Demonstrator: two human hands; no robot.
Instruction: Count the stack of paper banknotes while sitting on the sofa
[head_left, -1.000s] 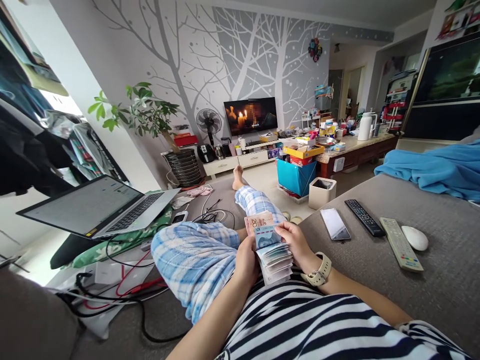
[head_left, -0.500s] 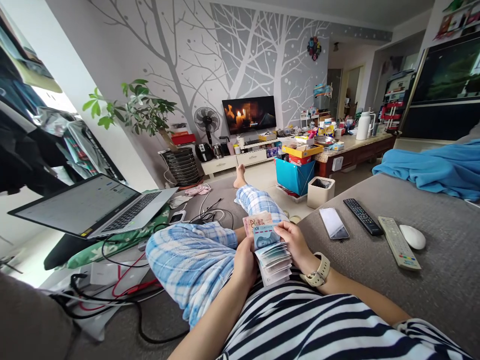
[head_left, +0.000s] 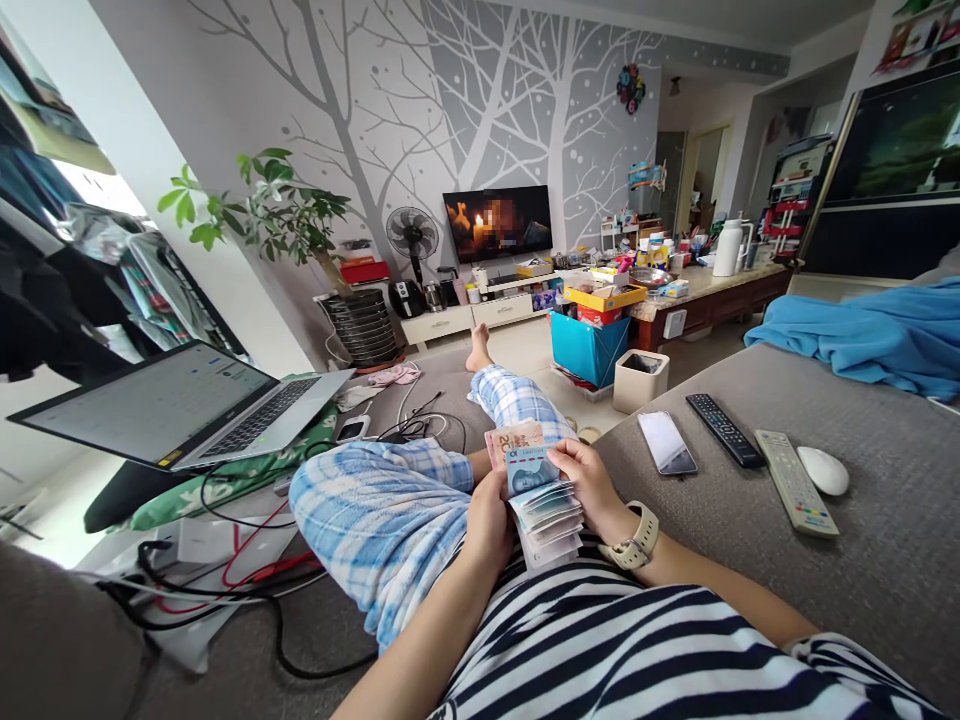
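Left hand (head_left: 490,518), right hand (head_left: 592,487) — grip closed, holding banknotes (head_left: 531,474)

The banknotes (head_left: 538,505) fill the gap between the left hand (head_left: 489,518) and right hand (head_left: 595,487). An open strip of sofa (head_left: 724,510) runs between the right forearm (head_left: 697,570) and the phone (head_left: 667,443), black remote (head_left: 724,430) and grey remote (head_left: 796,483); a blue blanket (head_left: 862,340) blocks the far edge at right. Leftward, the bent leg (head_left: 367,530), cables (head_left: 281,567) and laptop (head_left: 262,420) obstruct.
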